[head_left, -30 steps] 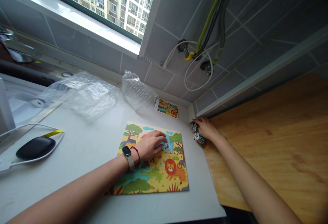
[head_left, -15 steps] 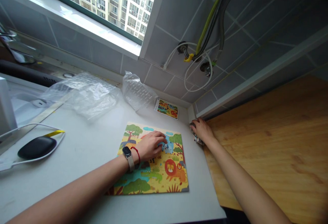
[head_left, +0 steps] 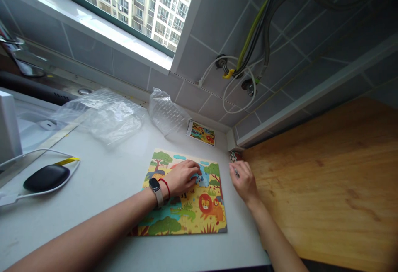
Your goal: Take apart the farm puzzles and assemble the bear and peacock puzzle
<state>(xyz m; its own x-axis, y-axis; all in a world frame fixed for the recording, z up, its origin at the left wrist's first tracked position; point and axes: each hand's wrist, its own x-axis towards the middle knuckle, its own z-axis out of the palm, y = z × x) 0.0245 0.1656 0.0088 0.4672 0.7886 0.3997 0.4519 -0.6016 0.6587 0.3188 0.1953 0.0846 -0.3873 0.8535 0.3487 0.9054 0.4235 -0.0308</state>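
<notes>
A colourful animal jigsaw puzzle board (head_left: 186, 210) lies flat on the white counter (head_left: 102, 180). My left hand (head_left: 182, 177), with a watch and red string on its wrist, rests palm down on the upper middle of the board, fingers curled over the pieces. My right hand (head_left: 244, 180) hovers just right of the board, its fingers pinched on a small puzzle piece (head_left: 236, 173). Behind my right hand a small stack of loose puzzle pieces (head_left: 235, 156) sits in the corner by the wall.
A small reference picture card (head_left: 201, 132) lies near the wall. Crumpled clear plastic bags (head_left: 108, 114) lie at the back left. A black pebble-shaped object with a white cable (head_left: 46, 177) sits at the left. A wooden worktop (head_left: 323, 180) fills the right. Cables (head_left: 239, 69) hang on the tiled wall.
My right hand has left the stack of pieces in the corner and moved toward the board with a piece. My left hand has stayed on the puzzle.
</notes>
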